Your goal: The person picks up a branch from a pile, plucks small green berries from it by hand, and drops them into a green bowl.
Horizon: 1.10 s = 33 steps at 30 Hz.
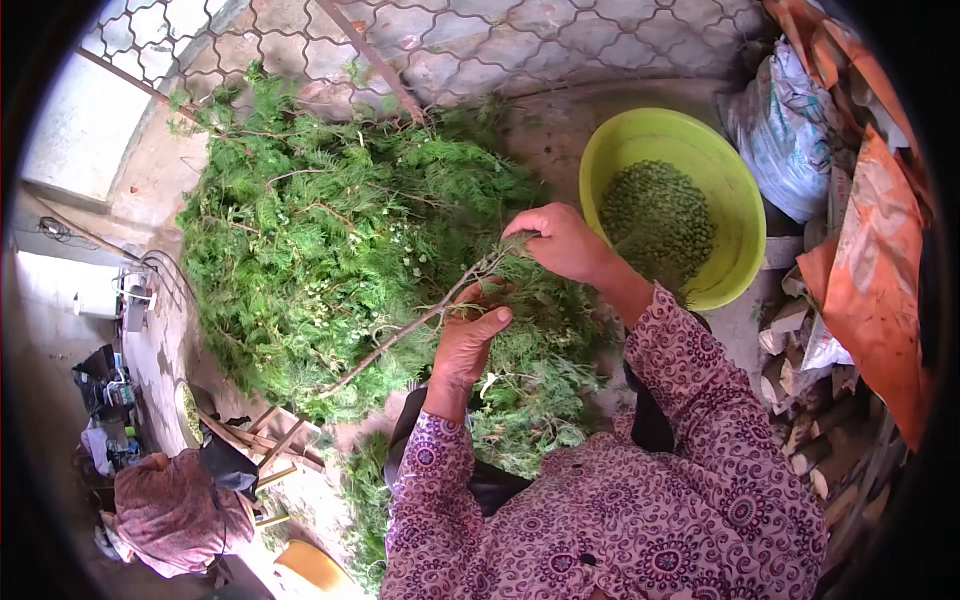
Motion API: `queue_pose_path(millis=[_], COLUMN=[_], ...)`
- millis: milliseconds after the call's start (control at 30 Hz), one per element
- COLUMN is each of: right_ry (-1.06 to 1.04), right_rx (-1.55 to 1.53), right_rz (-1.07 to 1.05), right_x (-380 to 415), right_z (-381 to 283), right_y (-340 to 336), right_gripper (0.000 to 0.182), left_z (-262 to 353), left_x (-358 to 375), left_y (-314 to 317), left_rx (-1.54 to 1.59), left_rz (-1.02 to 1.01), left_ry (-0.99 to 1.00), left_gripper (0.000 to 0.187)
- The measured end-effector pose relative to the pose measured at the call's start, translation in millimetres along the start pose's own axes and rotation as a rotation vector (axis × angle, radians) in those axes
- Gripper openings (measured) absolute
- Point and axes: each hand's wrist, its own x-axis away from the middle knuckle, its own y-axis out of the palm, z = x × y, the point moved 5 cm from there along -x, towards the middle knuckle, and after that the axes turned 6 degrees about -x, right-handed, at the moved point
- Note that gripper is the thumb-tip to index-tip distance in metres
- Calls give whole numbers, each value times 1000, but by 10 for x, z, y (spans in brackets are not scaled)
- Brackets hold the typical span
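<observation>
A long, thin, mostly bare branch [390,340] slants across the middle of the view, with some green foliage at its upper end. My left hand [468,345] is closed around the branch near its upper part, thumb up and the other fingers partly hidden behind it. Above and to the right, my right hand [568,240] pinches the leafy tip of the same branch. Beneath both hands spreads a large heap of green feathery cuttings [310,230]. To the right of my right hand stands a yellow-green basin [740,200] holding many small green cones or seed pods [655,215].
A wire mesh fence [520,40] closes off the far side. At the right are a white sack [785,130], an orange tarp [870,290] and stacked firewood [810,450]. Patterned cloth [170,510] and a yellow-orange container [310,565] are at lower left.
</observation>
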Motion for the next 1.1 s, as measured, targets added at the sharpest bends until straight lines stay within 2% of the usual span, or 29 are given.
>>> queue_pose_path(millis=[67, 200, 267, 400, 500, 567, 700, 767, 800, 867, 900, 967, 1000, 1100], right_ry=[8, 16, 27, 1, -114, -427, -444, -412, -420, -366, -369, -160, -233, -104], right_rx=[-21, -120, -136, -55, 43, 372, 320, 270, 272, 65, 64, -150, -113, -127], right_rz=[-11, -58, -82, -58, 12, 180, 233, 452, 448, 699, 696, 589, 524, 81], right_x=[-10, -30, -19, -1, 25, 80, 57, 87, 94, 167, 204, 274, 302, 307], right_z=[2, 13, -2, 14, -20, -318, -390, -373, -366, -290, -317, -295, -408, -365], right_y=[18, 42, 55, 20, 21, -46, -215, -447, -475, -638, -649, -634, -560, -109], right_gripper=[18, 18, 18, 20, 30, 45, 55, 52, 52, 40, 40, 28, 21, 22], left_z=[-38, -60, -151, -107, -47, -40, 61, 153, 193, 245, 262, 291, 297, 352], left_x=[-25, -37, -49, -49, -51, -73, -89, -44, -27, -3, 6, 23, 14, 1], left_y=[31, 159, 98, 143, 61, -75, -248, -249, -272, -320, -351, -462, -491, -427], left_rx=[186, 207, -109, -156, -245, -219, -156, -160, -140, -72, -71, -50, -23, 7], left_rz=[-11, -72, 78, 77, 105, 228, 331, 363, 391, 470, 473, 521, 544, 584], left_ry=[21, 54, 96, 62, 50, 16, 75, 76, 100, 142, 145, 150, 163, 205], left_gripper=[56, 46, 29, 19, 18, 18, 18, 16, 15, 14, 14, 14, 12, 12])
